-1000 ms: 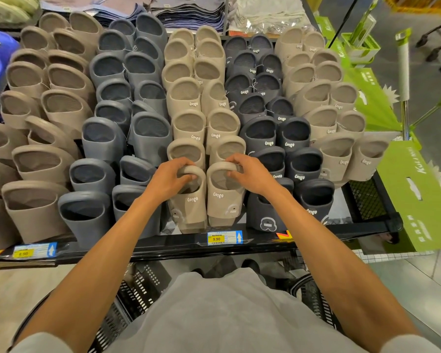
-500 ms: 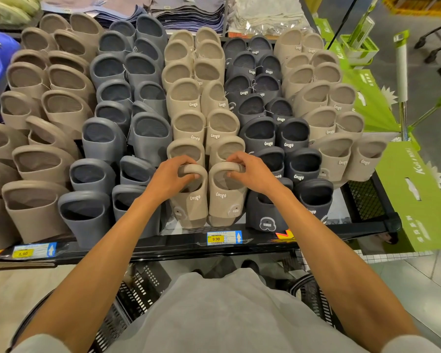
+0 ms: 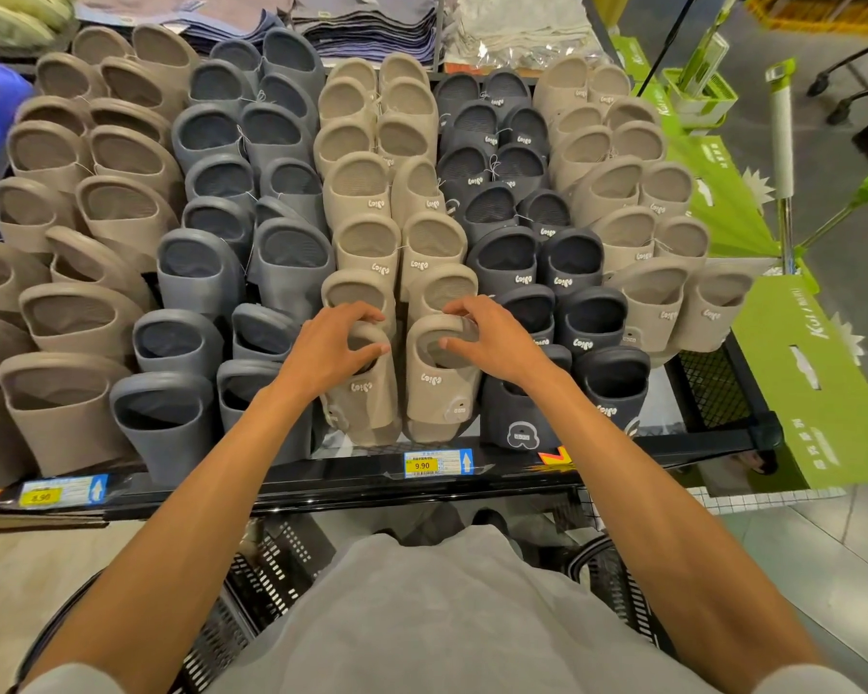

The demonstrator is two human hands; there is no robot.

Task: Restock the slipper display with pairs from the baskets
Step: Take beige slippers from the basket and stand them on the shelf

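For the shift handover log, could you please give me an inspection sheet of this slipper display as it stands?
Surface: black shelf, rows of beige and grey slippers standing on end, price tags on its front edge.
Job's things: beige pair at the front of the middle column; baskets below the shelf.
Clutter: nothing seen.
Fingers: left hand and right hand each curl round one strap of the beige pair.
Cables: nothing seen.
Surroundings: green boxes to the right, folded cloth behind.

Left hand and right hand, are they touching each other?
Apart. The head view shows a gap between the left hand and the right hand, each curled over one of the front beige slippers.
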